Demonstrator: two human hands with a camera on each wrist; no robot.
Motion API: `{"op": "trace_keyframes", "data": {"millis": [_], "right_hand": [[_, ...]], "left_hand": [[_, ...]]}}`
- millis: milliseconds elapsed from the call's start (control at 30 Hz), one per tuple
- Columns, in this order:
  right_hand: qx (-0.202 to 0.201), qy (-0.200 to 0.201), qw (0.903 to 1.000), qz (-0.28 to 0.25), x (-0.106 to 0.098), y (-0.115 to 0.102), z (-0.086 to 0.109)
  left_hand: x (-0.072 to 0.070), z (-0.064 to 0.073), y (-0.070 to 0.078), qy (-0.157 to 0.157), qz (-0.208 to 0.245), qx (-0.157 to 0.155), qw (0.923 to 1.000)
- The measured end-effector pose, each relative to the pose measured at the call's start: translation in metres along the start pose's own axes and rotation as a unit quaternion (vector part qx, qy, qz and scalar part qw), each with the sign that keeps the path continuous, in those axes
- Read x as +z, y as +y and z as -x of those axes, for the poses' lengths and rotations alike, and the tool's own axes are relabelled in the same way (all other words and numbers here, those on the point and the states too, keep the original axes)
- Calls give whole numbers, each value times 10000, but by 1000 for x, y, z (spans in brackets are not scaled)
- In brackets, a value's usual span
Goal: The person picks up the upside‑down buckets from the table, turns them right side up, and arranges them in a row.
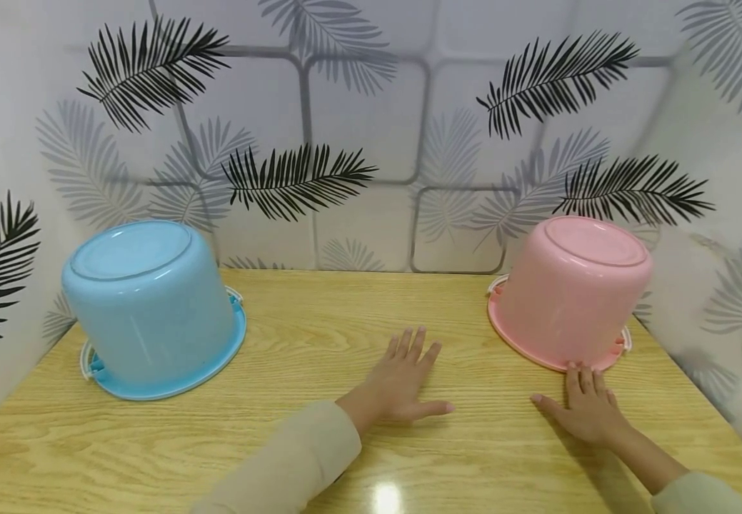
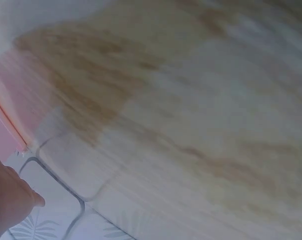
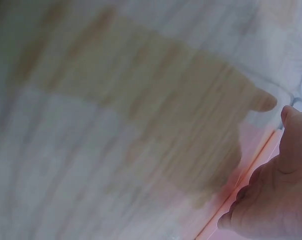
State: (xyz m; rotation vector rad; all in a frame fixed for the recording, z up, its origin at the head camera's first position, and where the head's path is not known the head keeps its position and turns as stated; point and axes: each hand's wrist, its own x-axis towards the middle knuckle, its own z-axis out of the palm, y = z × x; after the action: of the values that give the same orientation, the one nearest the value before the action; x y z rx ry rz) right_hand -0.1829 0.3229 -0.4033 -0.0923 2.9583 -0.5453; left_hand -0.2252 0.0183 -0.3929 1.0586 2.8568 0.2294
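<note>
A pink bucket point(image 1: 570, 293) stands upside down at the right of the wooden table, its rim on the tabletop. My right hand point(image 1: 585, 414) reaches to the front of that rim, fingers straight and fingertips at its edge, thumb spread left. In the right wrist view, the hand point(image 3: 280, 185) is beside the pink rim point(image 3: 230, 195). My left hand point(image 1: 399, 382) is spread flat, palm down, over the middle of the table and holds nothing. The left wrist view shows part of the hand point(image 2: 11, 202) and a strip of pink bucket point(image 2: 3, 125).
At the left a light blue bucket point(image 1: 152, 314) stands upside down, white handle against its rim. The wooden table point(image 1: 319, 314) backs onto a wall covering point(image 1: 371, 121) with leaf patterns, which continues along both sides. Light glares near the front edge.
</note>
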Motion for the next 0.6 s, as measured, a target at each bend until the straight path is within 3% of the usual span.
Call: {"op": "trace_keyframes", "data": {"millis": [600], "right_hand": [[-286,206,9994,50,4,7,-2]], "left_hand": [[10,-25,21,-22,-497,359,9981]]}}
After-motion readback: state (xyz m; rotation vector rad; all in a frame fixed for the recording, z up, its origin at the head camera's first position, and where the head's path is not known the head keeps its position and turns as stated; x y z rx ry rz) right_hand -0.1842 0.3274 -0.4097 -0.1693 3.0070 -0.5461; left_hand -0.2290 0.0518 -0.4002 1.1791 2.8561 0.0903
